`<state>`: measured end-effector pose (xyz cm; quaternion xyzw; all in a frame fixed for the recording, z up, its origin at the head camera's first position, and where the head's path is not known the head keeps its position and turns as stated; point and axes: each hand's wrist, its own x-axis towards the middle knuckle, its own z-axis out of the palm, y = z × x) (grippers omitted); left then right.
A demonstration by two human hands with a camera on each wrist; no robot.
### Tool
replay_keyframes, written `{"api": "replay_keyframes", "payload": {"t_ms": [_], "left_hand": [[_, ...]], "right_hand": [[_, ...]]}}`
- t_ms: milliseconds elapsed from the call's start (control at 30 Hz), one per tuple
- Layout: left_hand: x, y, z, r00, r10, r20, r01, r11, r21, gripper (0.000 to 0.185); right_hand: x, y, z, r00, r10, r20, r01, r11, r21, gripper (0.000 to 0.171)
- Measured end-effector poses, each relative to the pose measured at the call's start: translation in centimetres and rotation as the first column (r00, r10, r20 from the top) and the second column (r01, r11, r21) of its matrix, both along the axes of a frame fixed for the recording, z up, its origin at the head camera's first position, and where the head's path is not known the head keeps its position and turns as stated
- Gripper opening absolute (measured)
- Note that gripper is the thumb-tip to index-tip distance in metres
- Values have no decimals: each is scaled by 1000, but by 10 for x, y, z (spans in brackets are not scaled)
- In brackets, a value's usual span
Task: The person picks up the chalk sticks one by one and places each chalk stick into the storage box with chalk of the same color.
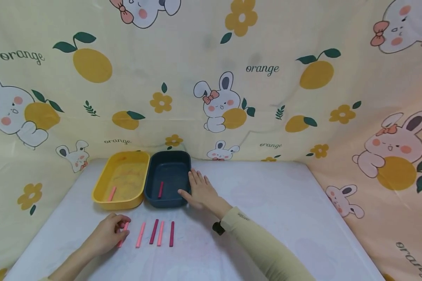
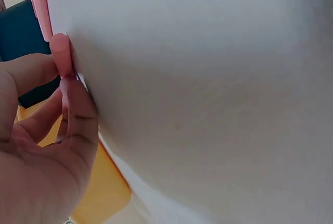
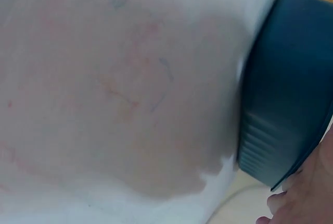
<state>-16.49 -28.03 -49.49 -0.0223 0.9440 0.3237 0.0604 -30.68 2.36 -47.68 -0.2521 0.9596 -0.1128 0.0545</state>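
Note:
In the head view my left hand [image 1: 105,235] pinches a pink crayon-like stick [image 1: 126,226] at the left end of a row on the table. The left wrist view shows the same pink stick [image 2: 61,54] between thumb and fingertips. To its right lie two more pink sticks [image 1: 140,235] and two dark magenta sticks [image 1: 154,232]. My right hand [image 1: 204,194], fingers straight, rests against the right rim of a navy tray [image 1: 166,203]. One magenta stick [image 1: 160,189] lies inside that tray. The right wrist view catches the tray's outer wall [image 3: 286,78] beside the fingers.
A yellow tray [image 1: 130,171] stands left of the navy one, their sides touching, with one pink stick [image 1: 112,194] in it. Both are on a white-covered table [image 1: 267,203]. A patterned cloth [image 1: 182,78] hangs behind and along the sides.

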Motion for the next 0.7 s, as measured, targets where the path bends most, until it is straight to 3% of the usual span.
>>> {"api": "replay_keyframes", "payload": {"t_ms": [233,533,700], "left_hand": [[2,0,3,1000,-11,-23,11,1000,7,29],[-2,-1,2,996,64,54,-67,996,54,34],[-1,2,3,997,68,33,-70,994,81,37]], "right_hand": [[0,-3,1,1000,-8,-16,8,999,35,90],[0,-5,-1,1000,-8,-28,10,998,65,90],[2,-2,2,999,-13,-30,15,998,64,89]]}}
